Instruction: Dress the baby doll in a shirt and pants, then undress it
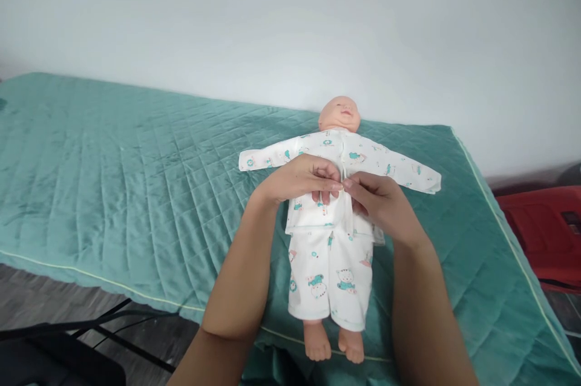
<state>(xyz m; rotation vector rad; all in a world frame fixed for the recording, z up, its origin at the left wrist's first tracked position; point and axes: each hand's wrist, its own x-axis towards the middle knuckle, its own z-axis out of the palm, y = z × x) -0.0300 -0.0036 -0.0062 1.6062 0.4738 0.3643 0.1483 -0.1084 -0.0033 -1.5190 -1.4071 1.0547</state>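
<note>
A baby doll (339, 112) lies on its back on the green quilted cover (136, 180), head toward the wall, bare feet at the near edge. It wears a white printed shirt (390, 163) with sleeves spread wide and matching trousers (330, 277). My left hand (302, 179) and my right hand (379, 199) meet at the middle of the shirt front. Both pinch the shirt's front edges, fingertips touching at the closure. What sits between the fingertips is too small to make out.
The padded table runs left and back to a white wall. A red plastic object (542, 232) stands at the right beside the table. Dark metal legs (104, 331) and grey floor show below the near edge at left.
</note>
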